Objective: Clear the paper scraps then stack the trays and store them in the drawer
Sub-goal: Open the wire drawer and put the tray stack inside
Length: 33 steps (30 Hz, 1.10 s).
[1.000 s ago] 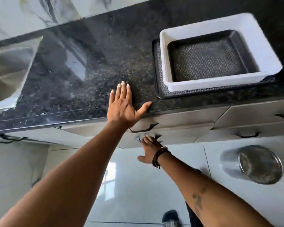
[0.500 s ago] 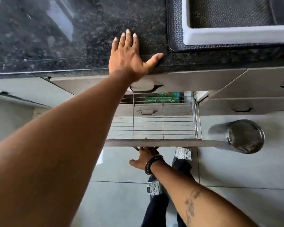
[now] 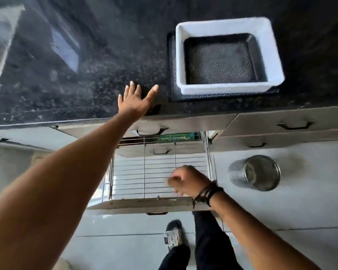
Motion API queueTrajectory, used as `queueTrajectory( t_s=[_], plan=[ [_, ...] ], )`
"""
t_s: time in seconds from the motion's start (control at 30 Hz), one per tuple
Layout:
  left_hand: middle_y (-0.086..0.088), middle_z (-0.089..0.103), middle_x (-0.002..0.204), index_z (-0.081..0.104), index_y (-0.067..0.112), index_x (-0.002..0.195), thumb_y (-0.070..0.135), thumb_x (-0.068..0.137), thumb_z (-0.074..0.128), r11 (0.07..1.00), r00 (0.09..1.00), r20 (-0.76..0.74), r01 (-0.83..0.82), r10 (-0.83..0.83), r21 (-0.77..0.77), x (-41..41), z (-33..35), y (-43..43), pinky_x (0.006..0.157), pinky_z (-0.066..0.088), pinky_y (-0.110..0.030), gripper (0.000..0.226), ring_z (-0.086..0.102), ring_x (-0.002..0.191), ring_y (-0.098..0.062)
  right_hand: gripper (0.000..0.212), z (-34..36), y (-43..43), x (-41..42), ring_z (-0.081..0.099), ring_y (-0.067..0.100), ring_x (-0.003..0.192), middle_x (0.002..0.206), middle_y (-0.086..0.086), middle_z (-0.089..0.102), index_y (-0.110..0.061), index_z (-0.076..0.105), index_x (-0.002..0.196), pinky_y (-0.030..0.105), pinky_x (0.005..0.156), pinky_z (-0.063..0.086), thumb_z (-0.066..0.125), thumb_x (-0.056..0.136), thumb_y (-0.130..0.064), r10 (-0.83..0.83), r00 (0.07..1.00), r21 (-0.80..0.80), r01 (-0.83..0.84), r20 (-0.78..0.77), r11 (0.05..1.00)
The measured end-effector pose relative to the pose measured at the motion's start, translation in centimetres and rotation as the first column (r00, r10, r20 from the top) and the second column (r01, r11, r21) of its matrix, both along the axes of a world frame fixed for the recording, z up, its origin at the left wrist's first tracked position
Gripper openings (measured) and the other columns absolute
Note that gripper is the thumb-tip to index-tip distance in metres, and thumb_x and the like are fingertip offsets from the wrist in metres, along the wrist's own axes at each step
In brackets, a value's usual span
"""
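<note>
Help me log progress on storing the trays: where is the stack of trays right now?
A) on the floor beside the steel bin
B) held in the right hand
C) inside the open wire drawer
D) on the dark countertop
D: the stack of trays sits on the dark countertop, while the open wire drawer below holds no tray and neither hand grips one.
</note>
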<state>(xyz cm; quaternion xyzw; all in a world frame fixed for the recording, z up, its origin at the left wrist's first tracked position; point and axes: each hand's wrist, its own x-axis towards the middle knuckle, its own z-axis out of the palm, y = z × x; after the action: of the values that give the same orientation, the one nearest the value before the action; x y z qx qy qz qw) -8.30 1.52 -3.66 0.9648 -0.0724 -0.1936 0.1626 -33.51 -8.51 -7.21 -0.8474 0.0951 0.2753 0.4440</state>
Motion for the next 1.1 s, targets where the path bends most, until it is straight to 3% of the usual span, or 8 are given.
queueTrajectory(
  t_s=[0.03,0.1,0.17,0.27,0.4,0.63,0.83,1.1],
  plan=[
    [-0.010,0.014,0.163,0.034,0.024,0.147,0.082,0.079,0.016,0.993,0.994,-0.049,-0.098,0.095,-0.072,0.2,0.8,-0.9,0.122,0.006,-0.048,0.092,0.009,0.150,-0.025,0.040,2.4,-3.9,1.3,0.054,0.018,0.044,0.047,0.000,0.053,-0.020,0.056,0.061,0.033,0.047,0.047,0.049,0.082,-0.053,-0.245,0.927,-0.055,0.271,0.284,0.961],
    [-0.016,0.031,0.155,0.044,0.030,0.140,0.080,0.081,0.020,0.958,0.969,-0.116,-0.236,0.219,-0.163,0.7,2.2,-3.2,0.119,0.017,-0.050,0.081,0.025,0.144,-0.034,0.023,6.2,-12.0,4.1,0.052,0.019,0.051,0.052,-0.002,0.052,-0.019,0.061,0.072,0.033,0.052,0.044,0.054,0.084,-0.038,-0.513,0.435,0.016,0.752,0.740,0.659],
    [-0.019,0.037,0.151,0.039,0.033,0.144,0.076,0.083,0.025,0.939,0.951,-0.216,-0.267,0.221,-0.216,1.3,3.2,-6.1,0.117,0.020,-0.050,0.077,0.030,0.140,-0.037,0.023,7.7,-19.7,7.4,0.061,0.033,0.082,0.083,0.016,0.064,-0.009,0.067,0.091,0.040,0.076,0.049,0.059,0.082,-0.029,-0.502,0.133,0.081,0.920,0.855,0.383],
    [-0.013,0.051,0.143,0.050,0.018,0.138,0.086,0.055,0.056,0.801,0.861,-0.431,-0.449,0.269,-0.397,2.1,4.3,-9.7,0.113,0.036,-0.043,0.107,0.048,0.130,-0.031,0.069,6.8,-28.8,12.2,0.053,0.039,0.116,0.122,0.024,0.057,-0.003,0.060,0.118,0.043,0.102,0.040,0.053,0.078,-0.059,-0.708,0.358,-0.197,0.933,0.609,0.302],
    [-0.003,0.064,0.083,0.068,-0.001,0.106,0.057,0.052,0.082,0.687,0.832,-0.475,-0.525,0.288,-0.502,2.1,3.6,-10.9,0.053,0.047,-0.024,0.080,0.059,0.062,-0.016,0.059,5.5,-31.9,14.8,0.052,0.024,0.072,0.067,0.000,0.057,-0.012,0.057,0.065,0.025,0.061,0.045,0.055,0.069,-0.070,-0.888,0.432,-0.031,0.901,0.158,0.433],
    [-0.015,0.061,0.075,0.069,-0.009,0.094,0.053,0.049,0.078,0.645,0.854,-0.395,-0.516,0.338,-0.564,-1.3,7.5,-5.3,0.067,0.058,-0.053,0.077,0.061,0.065,-0.027,0.042,10.6,-26.8,10.0,0.055,0.011,0.056,0.058,-0.008,0.062,-0.015,0.062,0.051,0.022,0.051,0.040,0.072,0.054,-0.056,-0.935,0.330,0.237,0.906,0.128,0.352],
    [-0.010,0.044,0.058,0.060,-0.004,0.069,0.061,0.055,0.074,0.795,0.901,-0.338,-0.409,0.273,-0.448,-14.0,12.3,10.4,0.047,0.027,-0.028,0.067,0.039,0.050,-0.018,0.052,14.3,-13.6,-4.1,0.042,0.015,0.066,0.069,0.006,0.048,-0.011,0.054,0.063,0.035,0.062,0.035,0.071,0.064,-0.060,-0.842,0.510,0.200,0.819,0.174,0.537],
    [-0.007,0.059,0.058,0.064,0.004,0.074,0.043,0.074,0.074,0.849,0.639,-0.676,-0.526,0.367,-0.036,-21.5,1.4,20.6,0.052,0.034,-0.028,0.040,0.049,0.052,-0.022,0.055,5.7,-3.3,-12.9,0.036,0.020,0.051,0.049,-0.004,0.039,-0.016,0.038,0.051,0.036,0.054,0.029,0.071,0.072,-0.055,-0.777,0.588,-0.134,0.771,-0.225,0.622]
  ],
)
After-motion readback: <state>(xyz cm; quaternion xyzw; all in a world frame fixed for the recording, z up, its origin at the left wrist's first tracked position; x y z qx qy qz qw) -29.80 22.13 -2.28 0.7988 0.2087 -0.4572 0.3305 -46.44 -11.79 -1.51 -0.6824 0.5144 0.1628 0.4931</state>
